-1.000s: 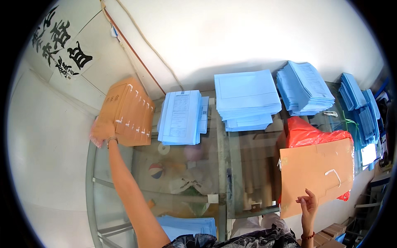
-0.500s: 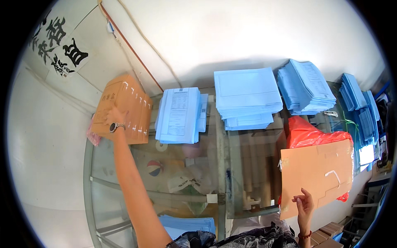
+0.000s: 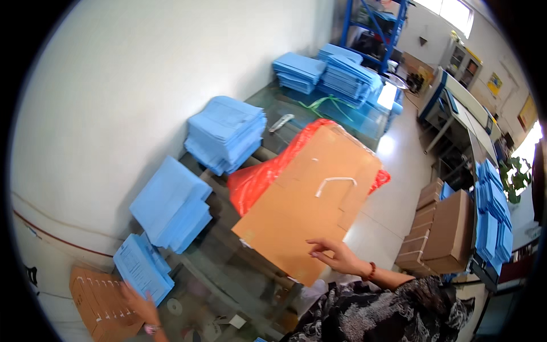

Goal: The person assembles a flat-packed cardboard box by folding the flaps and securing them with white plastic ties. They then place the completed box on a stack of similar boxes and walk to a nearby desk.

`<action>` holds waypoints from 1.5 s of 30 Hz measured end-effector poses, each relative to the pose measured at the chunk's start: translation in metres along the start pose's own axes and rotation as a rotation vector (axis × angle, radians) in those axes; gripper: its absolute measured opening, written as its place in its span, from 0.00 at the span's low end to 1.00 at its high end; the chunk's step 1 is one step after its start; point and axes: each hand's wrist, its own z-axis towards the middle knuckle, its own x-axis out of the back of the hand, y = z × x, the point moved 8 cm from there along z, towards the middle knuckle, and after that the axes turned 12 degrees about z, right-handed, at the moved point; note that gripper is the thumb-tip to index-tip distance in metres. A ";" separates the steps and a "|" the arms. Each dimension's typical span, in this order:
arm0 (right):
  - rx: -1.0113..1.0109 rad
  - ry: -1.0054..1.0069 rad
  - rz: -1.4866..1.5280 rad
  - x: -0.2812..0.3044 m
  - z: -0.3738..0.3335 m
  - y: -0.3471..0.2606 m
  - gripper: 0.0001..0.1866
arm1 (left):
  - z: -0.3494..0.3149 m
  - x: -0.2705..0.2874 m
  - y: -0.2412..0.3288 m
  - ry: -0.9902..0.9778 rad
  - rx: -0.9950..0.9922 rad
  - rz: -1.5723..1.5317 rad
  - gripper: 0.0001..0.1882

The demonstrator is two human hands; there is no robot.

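"If the flat cardboard [image 3: 313, 211] is the clock's centre, what lies around it?"

"It rests on red plastic [image 3: 262, 179] at the edge of the glass-topped table [image 3: 279, 102]. The right hand [image 3: 336, 257] is at five o'clock, over its near edge, fingers loosely curled around nothing; contact cannot be told."

"And the left hand [image 3: 139, 304]?"

"Out at eight o'clock, where the row of brown card cases [image 3: 99, 296] meets the printed blue sheets [image 3: 138, 265]. Its fingers are spread and blurred; nothing shows in them, and whether they touch either pile cannot be told."

"What has just changed?"

"Half a second ago it was against the front face of the row. Now it is at the side by the sheets, and the view has swung right. Judging by that, attention has passed from the cases to the flat piece, which looks unmoved."

"Further out?"

"Blue stacks [image 3: 168, 199] at nine and ten, a pale cutter [image 3: 281, 122] at eleven, brown cartons [image 3: 450, 233] beyond the table, between three and four."
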 end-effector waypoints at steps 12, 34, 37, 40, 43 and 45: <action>0.130 -0.036 0.036 0.154 -0.049 0.004 0.21 | -0.119 0.299 0.422 -0.086 -0.728 -0.760 0.46; -0.029 0.768 0.292 0.474 -0.216 0.092 0.17 | -0.202 0.320 0.773 -0.069 -0.756 -0.473 0.48; -0.052 0.657 0.252 0.475 -0.187 0.093 0.18 | -0.190 0.316 0.773 -0.092 -0.691 -0.462 0.46; -0.050 0.519 0.160 0.484 -0.136 0.084 0.17 | -0.178 0.311 0.774 -0.196 -0.669 -0.465 0.44; 0.017 0.414 0.073 0.489 -0.077 0.071 0.16 | -0.171 0.295 0.769 -0.321 -0.659 -0.534 0.43; 0.025 0.310 0.052 0.488 -0.031 0.061 0.15 | -0.163 0.294 0.769 -0.429 -0.658 -0.652 0.42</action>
